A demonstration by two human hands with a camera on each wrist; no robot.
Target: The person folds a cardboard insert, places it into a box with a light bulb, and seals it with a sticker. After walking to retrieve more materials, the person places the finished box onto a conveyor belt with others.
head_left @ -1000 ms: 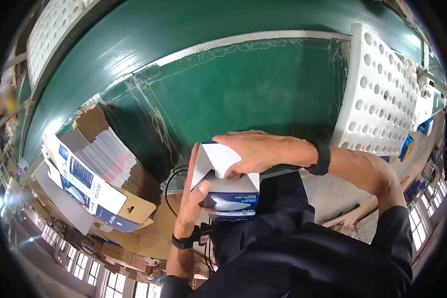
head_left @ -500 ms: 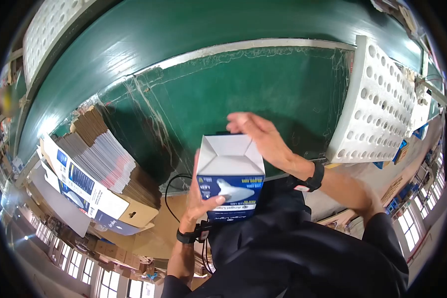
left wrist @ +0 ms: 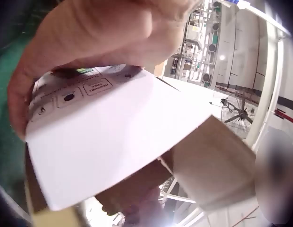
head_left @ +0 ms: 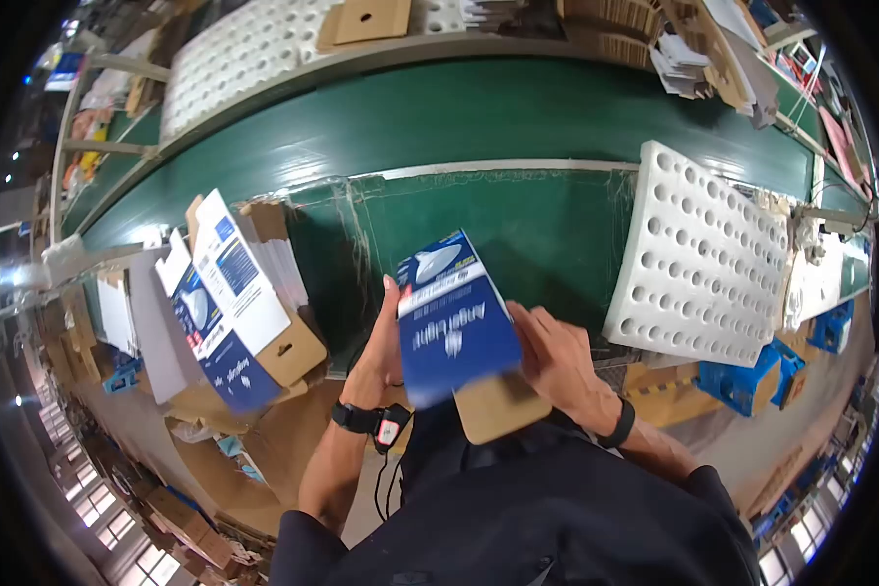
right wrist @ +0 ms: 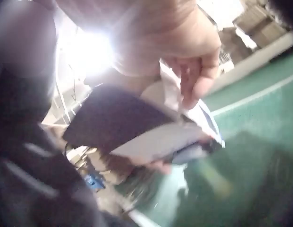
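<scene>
A blue and white bulb carton (head_left: 459,332), printed "Angel Light" with a lamp picture, is held up between both hands in front of the torso. My left hand (head_left: 376,342) grips its left side, thumb along the edge. In the left wrist view, those fingers curl over the white panel (left wrist: 108,142). My right hand (head_left: 562,366) holds the right side, and the right wrist view shows its fingers bent against the white part. A bare brown flap (head_left: 498,405) sticks out at the end toward the body. The carton's inside is hidden.
Flat printed cartons (head_left: 234,303) lean in a stack at the left of the green worktable (head_left: 557,230). A white foam tray with round holes (head_left: 693,264) stands tilted at the right. Behind runs a shelf with more foam (head_left: 234,78). Blue stools (head_left: 742,376) are at lower right.
The right hand has come back from above the table to the carton's right side. The carton has turned, its blue face now showing and a brown flap projecting bodyward. The head view has shifted.
</scene>
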